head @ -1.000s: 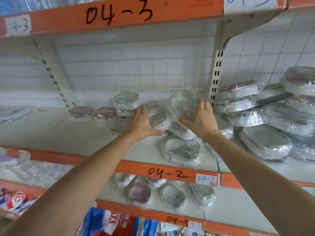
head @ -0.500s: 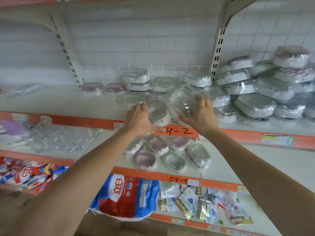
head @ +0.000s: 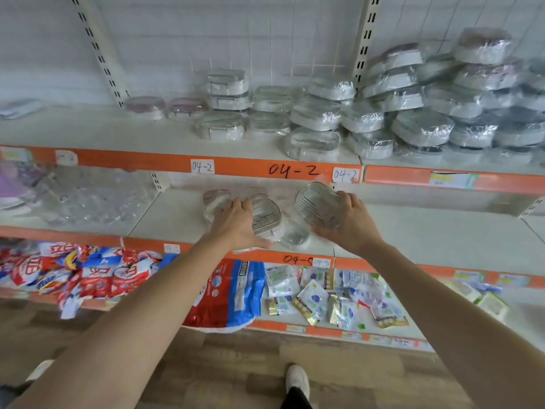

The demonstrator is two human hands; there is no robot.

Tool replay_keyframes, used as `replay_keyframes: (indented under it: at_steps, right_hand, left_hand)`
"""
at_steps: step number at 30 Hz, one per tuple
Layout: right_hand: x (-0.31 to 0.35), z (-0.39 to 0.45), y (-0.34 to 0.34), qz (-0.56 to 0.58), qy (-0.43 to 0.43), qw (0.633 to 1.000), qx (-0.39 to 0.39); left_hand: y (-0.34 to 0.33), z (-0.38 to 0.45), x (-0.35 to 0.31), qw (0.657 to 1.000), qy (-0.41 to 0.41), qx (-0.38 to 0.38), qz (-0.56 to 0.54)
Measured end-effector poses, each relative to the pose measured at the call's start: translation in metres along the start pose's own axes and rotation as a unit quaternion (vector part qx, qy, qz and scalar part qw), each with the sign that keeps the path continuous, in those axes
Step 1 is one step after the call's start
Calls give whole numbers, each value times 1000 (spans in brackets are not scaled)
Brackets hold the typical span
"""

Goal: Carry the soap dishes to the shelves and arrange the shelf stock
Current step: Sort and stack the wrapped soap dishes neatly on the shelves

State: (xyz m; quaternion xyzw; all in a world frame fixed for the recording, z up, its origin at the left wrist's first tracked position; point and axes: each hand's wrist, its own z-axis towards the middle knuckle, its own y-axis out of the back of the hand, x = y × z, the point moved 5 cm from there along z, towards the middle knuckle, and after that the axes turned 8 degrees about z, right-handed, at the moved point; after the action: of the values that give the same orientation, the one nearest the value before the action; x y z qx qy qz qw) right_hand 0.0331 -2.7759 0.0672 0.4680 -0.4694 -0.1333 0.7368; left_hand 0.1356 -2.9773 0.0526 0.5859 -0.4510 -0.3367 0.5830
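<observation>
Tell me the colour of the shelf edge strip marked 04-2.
Orange, with black handwritten lettering; the head view shows the shelf edge strip clearly.

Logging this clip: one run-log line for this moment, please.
left hand: holds soap dish | right hand: holds tilted soap dish | place: over shelf under 04-2 label

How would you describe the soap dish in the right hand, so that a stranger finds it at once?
Find the orange shelf edge marked 04-2; look just below its right paper label. There the right hand grips a clear soap dish. Unlike the wrapped dishes stacked above, it is tilted on edge, showing its dark ribs.
</observation>
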Motion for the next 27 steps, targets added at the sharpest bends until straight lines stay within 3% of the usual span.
replay_keyframes:
  at_steps: [12,21,27]
  right_hand:
    - [-110,-8,-92,7,-100,994,54]
    - [-175,30,-129,47,-140,989,-13]
    - [-209,77,-118,51,-116,984,-125]
  left_hand:
    - [-119,53,-50,996,-32,80,-24]
    - [-165,123,-83,997,-54,36,-33]
    - [-174,180,-106,997,-70,-4,-16]
